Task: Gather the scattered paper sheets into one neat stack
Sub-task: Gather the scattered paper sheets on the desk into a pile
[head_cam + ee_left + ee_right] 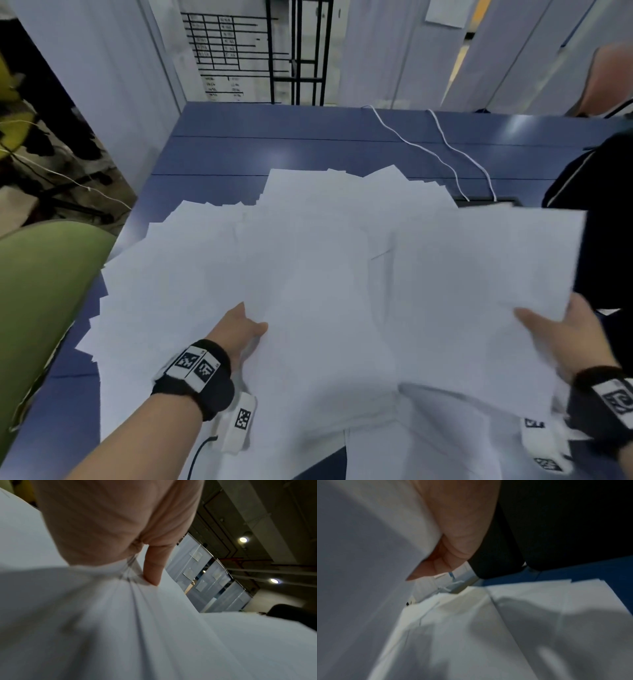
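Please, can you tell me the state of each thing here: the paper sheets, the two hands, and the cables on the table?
paper sheets: fanned out loosely, overlapping, not yet one stack
lifted sheets: raised off the pile, gripped at their near edge
left hand: pinching a bunch of sheets
right hand: holding the lifted sheets
white cables: lying loose on the blue table

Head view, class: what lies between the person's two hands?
Only overlapping paper sheets lie between the left hand and right hand.
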### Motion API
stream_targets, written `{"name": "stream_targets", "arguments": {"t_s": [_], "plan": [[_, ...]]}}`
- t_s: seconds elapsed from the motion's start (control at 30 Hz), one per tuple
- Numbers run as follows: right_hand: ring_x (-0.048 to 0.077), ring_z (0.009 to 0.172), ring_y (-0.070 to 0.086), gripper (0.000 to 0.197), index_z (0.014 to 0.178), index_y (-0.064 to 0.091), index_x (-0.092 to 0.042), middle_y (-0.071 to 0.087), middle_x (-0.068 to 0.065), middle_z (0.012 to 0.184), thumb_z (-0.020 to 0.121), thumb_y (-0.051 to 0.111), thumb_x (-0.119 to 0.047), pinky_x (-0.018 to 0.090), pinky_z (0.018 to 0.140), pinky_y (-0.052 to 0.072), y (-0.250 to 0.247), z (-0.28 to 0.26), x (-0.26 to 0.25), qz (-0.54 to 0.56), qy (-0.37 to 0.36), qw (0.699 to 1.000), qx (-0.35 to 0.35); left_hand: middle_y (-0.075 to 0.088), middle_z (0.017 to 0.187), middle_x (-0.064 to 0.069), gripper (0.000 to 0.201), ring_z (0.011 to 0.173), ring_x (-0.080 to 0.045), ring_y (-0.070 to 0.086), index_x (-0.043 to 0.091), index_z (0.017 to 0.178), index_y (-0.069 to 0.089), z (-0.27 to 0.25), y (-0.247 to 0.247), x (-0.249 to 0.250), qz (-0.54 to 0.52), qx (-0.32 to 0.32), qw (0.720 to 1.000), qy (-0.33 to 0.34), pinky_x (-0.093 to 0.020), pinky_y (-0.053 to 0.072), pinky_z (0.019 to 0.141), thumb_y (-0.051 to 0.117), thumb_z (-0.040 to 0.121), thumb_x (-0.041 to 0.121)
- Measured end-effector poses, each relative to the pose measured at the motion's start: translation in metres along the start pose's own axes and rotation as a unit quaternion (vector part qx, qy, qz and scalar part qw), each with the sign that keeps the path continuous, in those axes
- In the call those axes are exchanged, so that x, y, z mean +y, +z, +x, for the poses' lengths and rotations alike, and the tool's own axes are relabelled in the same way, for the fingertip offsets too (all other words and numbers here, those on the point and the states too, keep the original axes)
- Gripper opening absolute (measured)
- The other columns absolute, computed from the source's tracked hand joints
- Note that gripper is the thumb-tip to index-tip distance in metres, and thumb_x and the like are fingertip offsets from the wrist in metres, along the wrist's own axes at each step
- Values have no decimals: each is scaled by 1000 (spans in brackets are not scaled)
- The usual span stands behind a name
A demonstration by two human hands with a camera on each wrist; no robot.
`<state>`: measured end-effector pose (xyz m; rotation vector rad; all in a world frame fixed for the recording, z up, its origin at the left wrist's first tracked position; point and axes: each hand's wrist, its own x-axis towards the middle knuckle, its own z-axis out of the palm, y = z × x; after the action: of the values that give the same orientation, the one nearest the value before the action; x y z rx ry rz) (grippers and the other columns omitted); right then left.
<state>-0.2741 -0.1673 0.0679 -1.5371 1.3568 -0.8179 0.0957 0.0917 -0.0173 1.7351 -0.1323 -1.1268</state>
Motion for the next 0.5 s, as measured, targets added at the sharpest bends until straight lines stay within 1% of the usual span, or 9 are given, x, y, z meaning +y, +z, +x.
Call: {"name": "stream_targets", "arguments": {"t_s": [0.03,0.07,0.13,0.17,0.23,0.3,0.4,0.43,0.5], "plan": [[23,82,72,87,109,66,-11,74,8,98,40,85,-62,44,69,60,-9,0,-6,22,-14,999,20,64,115,-9,35,105,-26,61,9,121,54,-2,4,0,0,-11,1000,-1,-35,48,89,51,92,-10],[23,82,73,70,107,69,-20,75,4,95,48,85,-55,45,72,59,-18,5,-9,53,-17,998,20,65,114,-8,36,102,-23,62,11,120,54,-4,8,0,-1,-23,1000,-1,-32,48,84,49,92,-11],[6,70,72,28,92,73,-40,75,-11,84,65,81,-42,27,63,60,-21,3,-36,124,-6,992,1,66,114,-7,39,100,-21,63,12,119,55,-8,14,-2,5,-45,999,-1,-29,49,80,47,92,-14],[4,73,72,23,92,72,-42,75,-12,90,71,78,-36,25,64,59,-21,4,-42,151,3,989,-8,67,114,-8,40,100,-21,64,12,119,56,-8,15,-4,15,-49,999,-3,-29,50,78,47,92,-15],[17,97,71,44,118,66,-30,68,2,119,75,70,-22,40,79,57,-18,12,-42,216,13,976,-25,68,114,-10,40,100,-25,65,12,118,58,-4,16,-6,24,-40,999,-10,-33,51,79,48,90,-15],[24,109,66,58,135,52,-16,62,8,129,77,57,-13,45,87,53,-5,11,-43,263,25,963,-56,69,109,-12,39,99,-28,65,10,115,60,-2,17,-7,38,-26,999,-18,-34,51,81,48,89,-16],[18,95,70,60,135,50,-10,66,4,121,75,53,-10,35,78,59,28,1,-42,289,71,950,-92,68,103,-12,37,95,-28,63,7,112,60,-1,20,-5,41,-15,999,-29,-31,49,76,47,87,-17],[19,93,71,57,133,52,-9,67,5,118,76,53,-9,35,75,60,40,-5,-41,301,83,943,-115,67,105,-13,36,94,-28,62,7,111,59,-2,21,-3,37,-12,999,-36,-32,50,76,47,87,-17],[26,98,69,47,130,55,-8,68,10,118,83,54,-4,41,78,59,63,-11,-29,283,110,939,-159,65,111,-22,33,96,-31,62,2,112,58,0,21,-3,30,0,998,-52,-38,51,83,50,85,-15]]}}
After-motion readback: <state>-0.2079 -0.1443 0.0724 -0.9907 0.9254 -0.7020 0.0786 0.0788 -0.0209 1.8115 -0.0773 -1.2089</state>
